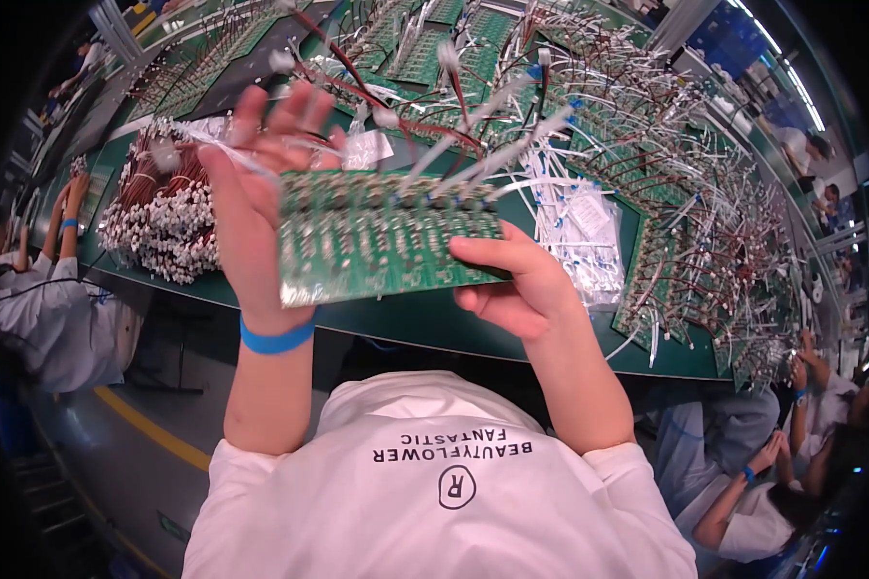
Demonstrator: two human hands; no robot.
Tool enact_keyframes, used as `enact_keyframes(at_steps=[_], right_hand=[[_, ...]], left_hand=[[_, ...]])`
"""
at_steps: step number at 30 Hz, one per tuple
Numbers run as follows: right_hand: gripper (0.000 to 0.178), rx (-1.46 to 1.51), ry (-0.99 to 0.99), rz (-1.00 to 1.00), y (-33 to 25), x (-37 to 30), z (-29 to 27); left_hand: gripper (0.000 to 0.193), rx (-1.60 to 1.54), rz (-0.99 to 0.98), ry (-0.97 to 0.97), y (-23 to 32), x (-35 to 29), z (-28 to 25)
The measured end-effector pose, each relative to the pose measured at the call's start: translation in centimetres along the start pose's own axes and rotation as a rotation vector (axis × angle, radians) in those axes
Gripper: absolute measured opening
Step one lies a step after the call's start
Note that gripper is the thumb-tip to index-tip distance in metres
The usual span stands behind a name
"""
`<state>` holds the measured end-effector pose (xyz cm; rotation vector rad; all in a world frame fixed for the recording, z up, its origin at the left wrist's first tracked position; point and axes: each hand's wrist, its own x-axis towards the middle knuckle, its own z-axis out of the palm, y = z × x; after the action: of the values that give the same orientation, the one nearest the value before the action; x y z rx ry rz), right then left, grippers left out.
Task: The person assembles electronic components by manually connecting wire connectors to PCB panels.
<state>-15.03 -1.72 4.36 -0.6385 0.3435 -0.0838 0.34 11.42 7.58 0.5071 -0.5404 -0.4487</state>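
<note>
A green circuit board panel (pixel 377 241) with rows of small parts is held up, tilted, above the near edge of the table. My right hand (pixel 517 285) pinches its right end, thumb on top and fingers beneath. White and dark red cables with white connectors (pixel 386 118) rise from the board's far side. At the board's left end is my left hand (pixel 246 193), fingers spread and smeared by motion. A pale cable strand (pixel 227 150) crosses that hand; whether the palm touches the board I cannot tell.
Bundles of dark red wires with white connectors (pixel 159 232) lie left on the green table (pixel 454 333). Clear bags with white cables (pixel 589 236) are right of the board. Wired boards (pixel 686 251) pile up at right and behind. People (pixel 58 309) sit on both sides.
</note>
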Motion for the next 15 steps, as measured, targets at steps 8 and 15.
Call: enact_keyframes(at_steps=[8,15], right_hand=[[0.038,-0.086,0.154,-0.117,0.0,-1.7,-3.0],[0.047,0.004,-0.023,-0.054,0.4,-1.8,-5.3]], left_hand=[[0.038,0.285,-0.609,0.092,0.8,-5.3,-2.3],[0.025,0.373,-0.705,-0.029,1.1,-4.2,-1.8]])
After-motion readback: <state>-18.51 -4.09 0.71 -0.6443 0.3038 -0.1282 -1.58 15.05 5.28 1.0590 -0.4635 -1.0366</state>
